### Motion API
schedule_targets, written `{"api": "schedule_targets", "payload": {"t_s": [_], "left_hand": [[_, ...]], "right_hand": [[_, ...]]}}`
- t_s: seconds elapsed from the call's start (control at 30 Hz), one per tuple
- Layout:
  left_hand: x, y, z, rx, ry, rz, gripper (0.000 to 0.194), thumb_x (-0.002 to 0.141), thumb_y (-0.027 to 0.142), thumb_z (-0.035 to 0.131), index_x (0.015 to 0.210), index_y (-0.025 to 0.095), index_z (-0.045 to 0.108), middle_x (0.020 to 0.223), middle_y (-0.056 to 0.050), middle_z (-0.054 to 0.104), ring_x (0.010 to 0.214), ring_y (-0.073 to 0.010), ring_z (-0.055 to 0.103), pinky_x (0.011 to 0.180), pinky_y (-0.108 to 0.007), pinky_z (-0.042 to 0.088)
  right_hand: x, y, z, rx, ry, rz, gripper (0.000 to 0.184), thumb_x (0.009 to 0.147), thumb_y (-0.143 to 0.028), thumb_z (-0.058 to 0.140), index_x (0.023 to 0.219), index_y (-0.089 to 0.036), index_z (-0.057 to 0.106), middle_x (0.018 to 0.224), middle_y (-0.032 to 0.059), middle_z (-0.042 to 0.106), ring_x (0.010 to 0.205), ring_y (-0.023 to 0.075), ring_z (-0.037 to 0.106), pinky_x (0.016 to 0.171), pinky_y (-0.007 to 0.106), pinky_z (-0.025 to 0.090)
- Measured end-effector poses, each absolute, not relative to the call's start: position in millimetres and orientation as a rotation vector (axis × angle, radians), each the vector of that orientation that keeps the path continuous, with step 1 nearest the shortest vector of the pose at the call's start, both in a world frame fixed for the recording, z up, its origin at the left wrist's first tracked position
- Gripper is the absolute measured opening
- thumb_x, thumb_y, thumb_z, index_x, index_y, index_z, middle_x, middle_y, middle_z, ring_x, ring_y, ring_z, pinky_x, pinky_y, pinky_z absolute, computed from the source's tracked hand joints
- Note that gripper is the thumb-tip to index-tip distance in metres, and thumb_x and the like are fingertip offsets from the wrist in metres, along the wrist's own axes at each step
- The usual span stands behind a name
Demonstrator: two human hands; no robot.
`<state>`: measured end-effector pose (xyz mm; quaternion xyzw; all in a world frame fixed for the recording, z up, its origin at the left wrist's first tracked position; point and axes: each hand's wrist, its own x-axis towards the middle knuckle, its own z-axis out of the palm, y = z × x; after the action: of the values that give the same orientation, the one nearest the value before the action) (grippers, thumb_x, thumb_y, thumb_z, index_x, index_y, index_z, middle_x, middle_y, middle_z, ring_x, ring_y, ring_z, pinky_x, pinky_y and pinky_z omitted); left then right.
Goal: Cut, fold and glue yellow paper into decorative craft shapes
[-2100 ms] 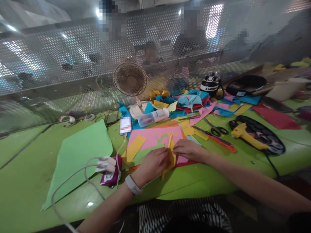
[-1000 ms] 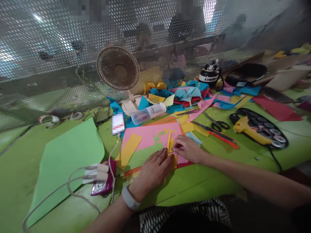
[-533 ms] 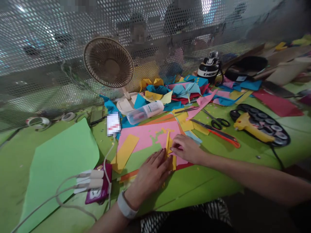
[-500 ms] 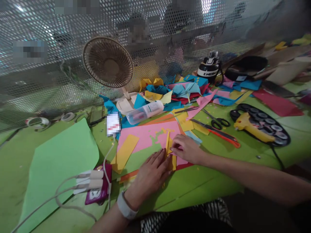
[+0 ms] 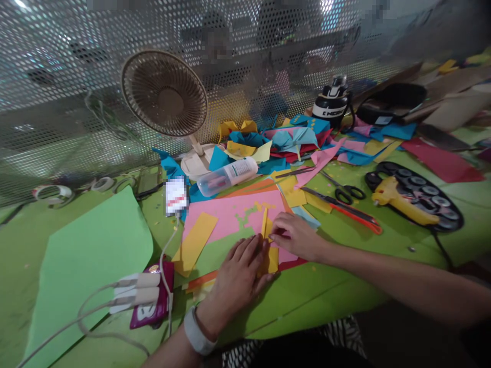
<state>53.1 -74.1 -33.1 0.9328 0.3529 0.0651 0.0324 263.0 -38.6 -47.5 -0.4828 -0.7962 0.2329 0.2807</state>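
Note:
My left hand [image 5: 241,268], with a pale wristband, lies flat and presses on a folded yellow paper strip [image 5: 273,259]. From the right, my right hand [image 5: 295,236] has its thumb and fingers pinched at the strip's edge; the exact grip is partly hidden. A narrow yellow flap stands up between the two hands. Underneath are a green sheet [image 5: 215,250] and a pink sheet [image 5: 209,207], with small green and yellow paper scraps [image 5: 245,217] on the pink. Left of my hands, another yellow strip [image 5: 197,240] lies across these sheets.
Scissors [image 5: 347,193], an orange-handled cutter [image 5: 355,215] and a yellow glue gun [image 5: 406,202] lie to the right. Beyond are a clear bottle [image 5: 226,178], a fan [image 5: 164,94] and crumpled paper [image 5: 295,140]. A cabled purple power strip [image 5: 166,286] and large green sheet [image 5: 92,260] lie left.
My left thumb has slid a little toward the right along the strip's lower end. My right hand keeps nearly the same pinch, and the view has shifted slightly.

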Motion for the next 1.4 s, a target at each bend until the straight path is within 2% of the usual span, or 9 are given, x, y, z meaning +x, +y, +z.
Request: {"api": "schedule_targets", "payload": {"t_s": [0.43, 0.6, 0.93, 1.4], "left_hand": [[56.5, -75.4, -29.3, 2.896, 1.113, 0.146, 0.058, 0.089, 0.051, 0.037, 0.132, 0.013, 0.041, 0.138, -0.015, 0.043, 0.125, -0.0275, 0.040, 0.101, -0.042, 0.036], [56.0, -75.7, -29.9, 2.906, 1.107, 0.155, 0.058, 0.089, 0.052, 0.036, 0.132, 0.013, 0.041, 0.138, -0.015, 0.043, 0.126, -0.0270, 0.038, 0.101, -0.042, 0.036], [57.5, -75.6, -28.9, 2.941, 1.113, 0.122, 0.058, 0.089, 0.052, 0.037, 0.130, 0.012, 0.043, 0.137, -0.016, 0.045, 0.124, -0.0283, 0.040, 0.100, -0.044, 0.036], [59.0, -76.3, -26.8, 2.949, 1.125, 0.094, 0.057, 0.088, 0.051, 0.040, 0.129, 0.012, 0.045, 0.137, -0.016, 0.044, 0.124, -0.0286, 0.042, 0.101, -0.043, 0.037]], "right_hand": [[262.9, -39.5, -49.4, -1.318, -2.108, 0.637, 0.005, 0.080, -0.017, 0.057, 0.075, -0.018, 0.056, 0.088, 0.0031, 0.057, 0.080, 0.0160, 0.053, 0.077, 0.033, 0.041], [264.0, -38.2, -50.2, -1.317, -2.102, 0.689, 0.016, 0.085, -0.026, 0.055, 0.072, -0.018, 0.057, 0.091, 0.0040, 0.058, 0.087, 0.0172, 0.054, 0.081, 0.035, 0.041], [261.9, -40.1, -50.3, -1.377, -2.154, 0.592, 0.018, 0.087, -0.030, 0.054, 0.074, -0.018, 0.057, 0.094, 0.0050, 0.057, 0.089, 0.0189, 0.053, 0.081, 0.037, 0.040], [263.7, -34.7, -47.4, -1.348, -2.127, 0.688, 0.016, 0.084, -0.028, 0.059, 0.072, -0.018, 0.057, 0.092, 0.0032, 0.060, 0.087, 0.0175, 0.055, 0.080, 0.035, 0.038]]}}
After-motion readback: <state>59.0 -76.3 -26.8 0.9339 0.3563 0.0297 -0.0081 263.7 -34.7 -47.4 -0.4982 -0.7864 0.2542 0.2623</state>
